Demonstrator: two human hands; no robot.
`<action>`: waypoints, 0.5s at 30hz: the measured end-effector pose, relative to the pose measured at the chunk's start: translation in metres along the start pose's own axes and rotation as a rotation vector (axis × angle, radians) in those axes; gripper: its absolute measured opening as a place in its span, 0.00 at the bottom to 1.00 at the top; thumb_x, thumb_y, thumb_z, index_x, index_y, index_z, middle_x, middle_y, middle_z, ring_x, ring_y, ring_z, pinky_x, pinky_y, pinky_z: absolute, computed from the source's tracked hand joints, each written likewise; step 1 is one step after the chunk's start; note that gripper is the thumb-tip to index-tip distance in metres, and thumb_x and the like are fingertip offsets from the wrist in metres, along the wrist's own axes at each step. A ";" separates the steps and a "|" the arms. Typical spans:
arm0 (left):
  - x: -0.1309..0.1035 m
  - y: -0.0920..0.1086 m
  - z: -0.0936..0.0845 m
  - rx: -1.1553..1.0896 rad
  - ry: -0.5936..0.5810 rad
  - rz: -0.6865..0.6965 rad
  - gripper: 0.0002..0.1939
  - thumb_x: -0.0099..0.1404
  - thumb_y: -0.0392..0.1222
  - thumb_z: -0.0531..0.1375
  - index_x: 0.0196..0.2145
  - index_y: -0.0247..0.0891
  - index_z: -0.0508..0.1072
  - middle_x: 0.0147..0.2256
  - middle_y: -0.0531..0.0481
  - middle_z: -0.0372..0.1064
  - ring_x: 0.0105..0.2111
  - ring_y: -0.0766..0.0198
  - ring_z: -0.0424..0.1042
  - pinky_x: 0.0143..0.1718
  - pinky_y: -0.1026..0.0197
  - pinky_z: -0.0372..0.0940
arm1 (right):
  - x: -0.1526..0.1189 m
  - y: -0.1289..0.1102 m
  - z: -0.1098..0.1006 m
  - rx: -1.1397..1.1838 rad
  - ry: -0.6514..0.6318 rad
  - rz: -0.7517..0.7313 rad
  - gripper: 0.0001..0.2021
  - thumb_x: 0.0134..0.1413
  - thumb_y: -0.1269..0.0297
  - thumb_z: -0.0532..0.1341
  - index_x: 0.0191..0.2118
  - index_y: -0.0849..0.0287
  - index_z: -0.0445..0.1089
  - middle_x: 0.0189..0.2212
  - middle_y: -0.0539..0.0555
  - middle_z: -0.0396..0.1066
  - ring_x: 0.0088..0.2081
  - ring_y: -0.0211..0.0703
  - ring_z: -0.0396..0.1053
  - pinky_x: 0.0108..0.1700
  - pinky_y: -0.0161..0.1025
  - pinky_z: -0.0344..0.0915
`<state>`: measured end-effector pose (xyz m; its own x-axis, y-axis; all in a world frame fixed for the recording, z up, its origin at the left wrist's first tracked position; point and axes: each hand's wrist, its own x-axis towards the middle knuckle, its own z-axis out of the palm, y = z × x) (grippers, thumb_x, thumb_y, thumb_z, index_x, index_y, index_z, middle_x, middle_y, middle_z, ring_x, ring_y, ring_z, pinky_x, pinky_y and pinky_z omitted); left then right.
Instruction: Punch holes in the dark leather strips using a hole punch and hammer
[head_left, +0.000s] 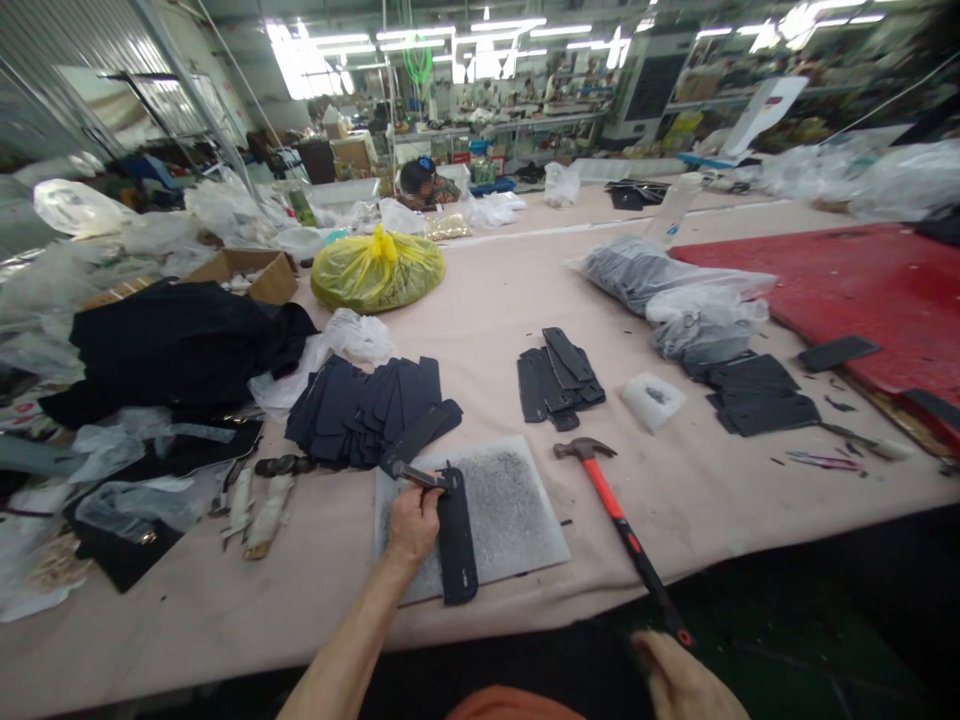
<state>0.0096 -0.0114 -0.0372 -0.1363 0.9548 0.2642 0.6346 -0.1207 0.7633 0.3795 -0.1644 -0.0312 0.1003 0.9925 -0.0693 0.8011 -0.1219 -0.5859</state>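
My left hand (414,522) is closed on a small metal tool (418,475), which lies across the top end of a long dark strip (457,545). The strip rests on a grey, worn board (517,510) near the table's front edge. My right hand (675,675) is low at the right, beside the handle end of a claw hammer (619,520) with a red and black handle; its fingers are blurred and partly hidden. The hammer's head rests on the table right of the board. A fanned pile of dark pieces (367,410) lies behind the board.
More dark pieces (559,375) lie behind the hammer, near a white block (652,400). A yellow bag (379,270) sits at the back. A mallet (270,510) lies left, tweezers (825,460) right, near a red board (847,290). A person (431,185) is beyond the table.
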 end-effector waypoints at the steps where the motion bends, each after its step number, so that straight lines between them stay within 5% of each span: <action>1: 0.000 0.000 0.000 0.002 0.002 -0.003 0.12 0.67 0.41 0.54 0.40 0.38 0.76 0.41 0.44 0.77 0.43 0.54 0.76 0.47 0.53 0.71 | 0.008 -0.021 0.005 0.022 -0.031 -0.062 0.10 0.53 0.57 0.55 0.37 0.44 0.73 0.35 0.57 0.77 0.37 0.54 0.76 0.39 0.49 0.74; 4: 0.000 0.002 -0.001 -0.005 0.006 -0.013 0.11 0.66 0.42 0.54 0.40 0.38 0.76 0.40 0.44 0.78 0.42 0.53 0.76 0.46 0.53 0.71 | 0.031 -0.089 0.019 0.037 -0.138 -0.337 0.16 0.59 0.63 0.54 0.50 0.50 0.71 0.48 0.59 0.73 0.51 0.54 0.70 0.54 0.51 0.67; 8: 0.000 0.006 -0.003 -0.038 -0.013 -0.021 0.12 0.66 0.43 0.54 0.40 0.39 0.75 0.40 0.45 0.77 0.43 0.55 0.76 0.47 0.54 0.70 | 0.054 -0.153 0.046 -0.058 -0.298 -0.555 0.29 0.52 0.63 0.61 0.62 0.55 0.62 0.64 0.59 0.57 0.64 0.59 0.53 0.65 0.60 0.48; 11: 0.001 0.008 -0.005 -0.050 -0.023 -0.019 0.12 0.67 0.42 0.53 0.40 0.38 0.75 0.40 0.45 0.77 0.42 0.55 0.76 0.47 0.54 0.70 | 0.064 -0.169 0.067 -0.096 -0.356 -0.640 0.36 0.53 0.58 0.62 0.66 0.58 0.55 0.68 0.59 0.48 0.68 0.60 0.41 0.67 0.64 0.34; 15: 0.003 0.009 -0.006 -0.071 -0.033 -0.031 0.12 0.67 0.43 0.53 0.40 0.38 0.75 0.39 0.45 0.77 0.42 0.56 0.76 0.47 0.54 0.71 | 0.069 -0.168 0.079 -0.122 -0.361 -0.700 0.37 0.57 0.54 0.61 0.68 0.60 0.50 0.69 0.60 0.44 0.69 0.58 0.37 0.67 0.62 0.28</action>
<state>0.0105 -0.0116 -0.0257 -0.1291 0.9666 0.2216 0.5746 -0.1092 0.8111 0.2048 -0.0752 -0.0012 -0.6312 0.7755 0.0124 0.6684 0.5519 -0.4987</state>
